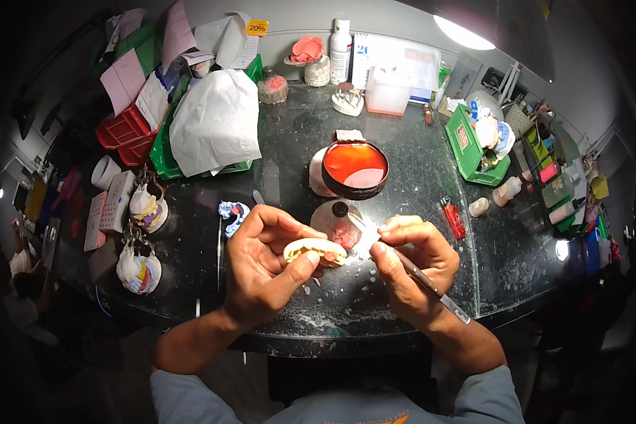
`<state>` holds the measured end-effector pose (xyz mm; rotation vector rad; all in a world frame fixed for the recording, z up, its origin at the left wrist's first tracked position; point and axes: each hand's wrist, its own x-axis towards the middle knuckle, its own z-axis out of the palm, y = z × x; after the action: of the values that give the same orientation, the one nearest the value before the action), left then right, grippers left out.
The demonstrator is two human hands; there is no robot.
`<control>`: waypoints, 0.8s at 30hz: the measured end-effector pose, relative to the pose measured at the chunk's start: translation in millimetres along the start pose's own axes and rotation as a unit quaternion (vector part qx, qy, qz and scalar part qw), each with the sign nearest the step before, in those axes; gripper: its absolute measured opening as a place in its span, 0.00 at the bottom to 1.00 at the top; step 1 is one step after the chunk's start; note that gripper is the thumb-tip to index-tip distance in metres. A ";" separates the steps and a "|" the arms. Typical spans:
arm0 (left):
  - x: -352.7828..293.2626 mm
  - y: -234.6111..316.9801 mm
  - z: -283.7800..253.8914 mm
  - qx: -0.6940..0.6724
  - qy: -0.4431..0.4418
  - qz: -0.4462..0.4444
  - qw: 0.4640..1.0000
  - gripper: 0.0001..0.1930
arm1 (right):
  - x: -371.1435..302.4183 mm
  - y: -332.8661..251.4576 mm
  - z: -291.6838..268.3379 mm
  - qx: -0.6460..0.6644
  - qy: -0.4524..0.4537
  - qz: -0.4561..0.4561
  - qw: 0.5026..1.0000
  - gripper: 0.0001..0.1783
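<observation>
Between the thumb and fingers of my left hand (265, 258) is a pale yellow, arch-shaped dental cast (311, 247), with a small pinkish patch near its right end. My right hand (418, 258) grips a slim carving tool (424, 281) like a pen; its dark and silver handle slants back over the palm. Glare blurs the tool's working end, so I cannot tell whether it touches the cast. Just beyond both hands stands a spirit lamp (340, 210) with a dark top. Behind that is a round pan of glossy red-orange wax (357, 159).
Left of my hands lie a blue dental piece (232, 218) and two mounted casts (148, 206). A red lighter (453, 218) lies to the right. Green trays (466, 141) flank the black worktop (290, 141); a white tub (389, 90) and spray can (340, 44) line the back.
</observation>
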<state>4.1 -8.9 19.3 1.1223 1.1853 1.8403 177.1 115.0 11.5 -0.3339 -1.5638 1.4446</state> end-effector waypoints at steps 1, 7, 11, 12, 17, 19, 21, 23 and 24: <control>1.1 3.2 0.1 -0.025 0.008 -0.021 0.999 0.16 | 1.6 -0.7 -0.8 -0.003 -0.004 -0.004 1.000 0.10; 4.1 1.6 -2.1 -0.035 0.029 -0.027 0.999 0.12 | 21.0 -10.6 -10.3 -0.095 0.002 -0.122 0.988 0.14; 3.0 0.9 -3.7 -0.036 0.028 -0.033 0.998 0.13 | 44.1 -22.9 -12.1 -0.154 0.043 -0.077 0.984 0.08; 2.8 1.2 -3.6 -0.029 0.030 -0.036 0.998 0.13 | 48.0 -25.4 -12.7 -0.141 0.046 -0.038 0.988 0.06; 3.5 -6.0 -4.2 -0.028 0.009 -0.027 0.999 0.15 | 71.4 -26.0 -13.9 -0.187 0.020 -0.039 0.981 0.06; 3.3 -4.7 -2.4 -0.024 0.007 -0.032 0.999 0.16 | 74.9 -26.2 -11.7 -0.226 0.000 -0.037 0.973 0.07; 2.3 -2.3 -1.7 -0.031 0.010 -0.046 0.998 0.16 | 75.6 -23.0 -12.7 -0.227 -0.006 -0.037 0.973 0.06; 1.6 -0.4 -1.1 -0.041 0.011 -0.058 0.997 0.17 | 75.2 -23.4 -14.9 -0.230 -0.013 -0.038 0.972 0.06; 1.5 0.0 -1.2 -0.037 0.009 -0.058 0.998 0.17 | 74.3 -23.7 -15.9 -0.209 -0.011 -0.024 0.978 0.06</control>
<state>2.4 -8.1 19.4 0.9771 1.1579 1.7939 160.2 173.1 63.2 -0.5228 -1.8777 1.0766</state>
